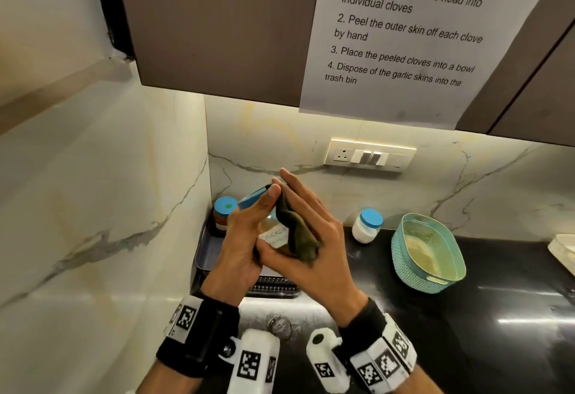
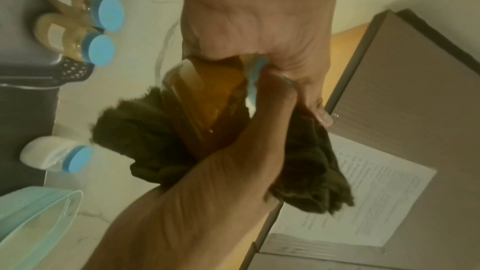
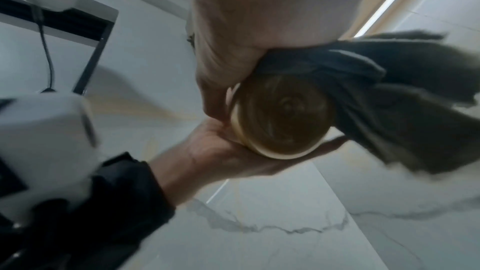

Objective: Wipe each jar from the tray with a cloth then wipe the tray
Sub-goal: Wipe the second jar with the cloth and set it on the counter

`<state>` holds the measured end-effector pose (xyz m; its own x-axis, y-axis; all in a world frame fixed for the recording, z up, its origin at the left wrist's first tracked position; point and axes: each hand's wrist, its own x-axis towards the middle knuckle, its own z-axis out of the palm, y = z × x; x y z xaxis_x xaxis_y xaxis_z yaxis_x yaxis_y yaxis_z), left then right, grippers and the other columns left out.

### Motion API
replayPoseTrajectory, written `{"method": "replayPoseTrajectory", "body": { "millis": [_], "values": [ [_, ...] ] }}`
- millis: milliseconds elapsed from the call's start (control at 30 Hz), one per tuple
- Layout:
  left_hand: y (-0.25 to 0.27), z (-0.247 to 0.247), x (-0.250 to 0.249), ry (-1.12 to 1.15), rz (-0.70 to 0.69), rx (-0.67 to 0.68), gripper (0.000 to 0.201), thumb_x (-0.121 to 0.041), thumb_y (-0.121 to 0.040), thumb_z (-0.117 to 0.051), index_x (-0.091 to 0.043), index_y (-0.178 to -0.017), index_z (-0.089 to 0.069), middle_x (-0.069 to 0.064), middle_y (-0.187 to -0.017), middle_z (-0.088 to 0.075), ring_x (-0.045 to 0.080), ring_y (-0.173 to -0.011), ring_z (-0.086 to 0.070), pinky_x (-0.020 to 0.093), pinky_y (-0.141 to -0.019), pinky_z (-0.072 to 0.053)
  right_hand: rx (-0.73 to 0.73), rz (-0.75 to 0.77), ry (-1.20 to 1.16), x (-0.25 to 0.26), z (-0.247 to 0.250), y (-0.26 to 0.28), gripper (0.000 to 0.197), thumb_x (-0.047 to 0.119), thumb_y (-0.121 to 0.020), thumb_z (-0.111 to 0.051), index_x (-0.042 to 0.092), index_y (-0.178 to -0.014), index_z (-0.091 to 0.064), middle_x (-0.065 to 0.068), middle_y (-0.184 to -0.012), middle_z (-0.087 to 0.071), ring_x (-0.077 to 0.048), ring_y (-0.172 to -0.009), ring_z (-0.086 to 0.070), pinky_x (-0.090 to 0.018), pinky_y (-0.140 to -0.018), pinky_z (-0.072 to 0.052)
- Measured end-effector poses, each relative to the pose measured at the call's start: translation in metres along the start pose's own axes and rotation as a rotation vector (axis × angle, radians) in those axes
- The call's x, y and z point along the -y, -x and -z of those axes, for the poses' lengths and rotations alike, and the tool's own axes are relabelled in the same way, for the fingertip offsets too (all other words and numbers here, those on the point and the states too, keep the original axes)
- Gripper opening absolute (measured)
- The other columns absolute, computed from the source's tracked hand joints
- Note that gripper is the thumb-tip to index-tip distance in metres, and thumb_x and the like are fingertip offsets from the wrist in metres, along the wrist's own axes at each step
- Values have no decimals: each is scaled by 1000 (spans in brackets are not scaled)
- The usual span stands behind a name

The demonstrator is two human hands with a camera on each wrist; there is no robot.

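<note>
Above the grey tray (image 1: 203,258), my left hand (image 1: 244,233) grips a tilted glass jar (image 1: 273,235) of brown contents with a blue lid (image 1: 251,200). My right hand (image 1: 314,225) presses a dark olive cloth (image 1: 298,235) against the jar's side, fingers stretched up and thumb wrapped under it. The right wrist view looks at the jar's round base (image 3: 280,116), with the cloth (image 3: 389,93) bunched beside it. In the left wrist view, three blue-lidded jars (image 2: 103,14) stand in the tray (image 2: 26,59). The head view shows one of them (image 1: 222,216). A white-filled jar (image 1: 366,225) stands on the counter.
A teal perforated basket (image 1: 426,253) sits on the black counter to the right. Marble walls close in at the left and back, with a switch plate (image 1: 370,154) on the back wall. Brown cabinets carrying a printed sheet (image 1: 401,35) hang overhead.
</note>
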<state>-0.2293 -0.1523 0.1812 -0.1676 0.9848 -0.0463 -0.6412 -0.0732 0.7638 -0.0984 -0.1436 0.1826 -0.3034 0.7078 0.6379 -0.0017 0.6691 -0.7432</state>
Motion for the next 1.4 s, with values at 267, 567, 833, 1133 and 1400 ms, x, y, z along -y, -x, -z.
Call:
{"method": "replayPoseTrajectory", "body": {
  "millis": [267, 567, 833, 1133, 1400],
  "values": [
    [4, -5, -5, -6, -23, -90, 110, -53, -48, -102, 2, -134, -64, 30, -132, -67, 50, -120, -67, 63, -105, -51, -42, -128, -99, 6, -6, 9, 88, -7, -74, -88, 7, -151, -48, -6, -158, -50, -22, -142, -55, -38, -110, -51],
    [9, -7, -6, -153, -29, 41, 111, -69, -28, -99, -9, -118, -71, 14, -113, -78, 36, -110, -73, 43, -86, -61, 94, -491, -436, -8, 38, -4, 74, 18, -64, -93, 12, -130, -62, -12, -126, -72, -31, -123, -67, -52, -103, -55],
    [4, -12, -11, -114, -68, 76, 100, -60, -35, -102, -7, -115, -73, 12, -105, -76, 32, -101, -72, 45, -87, -62, -31, -205, -218, 20, 11, 8, 85, 8, -70, -93, 8, -145, -53, -3, -143, -64, -20, -135, -60, -44, -108, -54],
    [9, -9, -2, -274, -209, -33, 119, -72, -34, -96, -5, -129, -69, 14, -118, -77, 36, -114, -72, 48, -96, -59, 35, -252, -134, 14, 9, -1, 83, -20, -70, -83, 24, -135, -56, 24, -120, -73, 1, -115, -69, -20, -92, -57],
    [17, -7, 1, -126, -176, -75, 114, -62, -38, -101, -2, -129, -68, 20, -121, -75, 41, -115, -72, 60, -107, -51, -52, 9, 78, 5, -10, 14, 93, -2, -72, -92, 12, -153, -48, -2, -163, -43, -24, -145, -51, -51, -111, -50]
  ]
}}
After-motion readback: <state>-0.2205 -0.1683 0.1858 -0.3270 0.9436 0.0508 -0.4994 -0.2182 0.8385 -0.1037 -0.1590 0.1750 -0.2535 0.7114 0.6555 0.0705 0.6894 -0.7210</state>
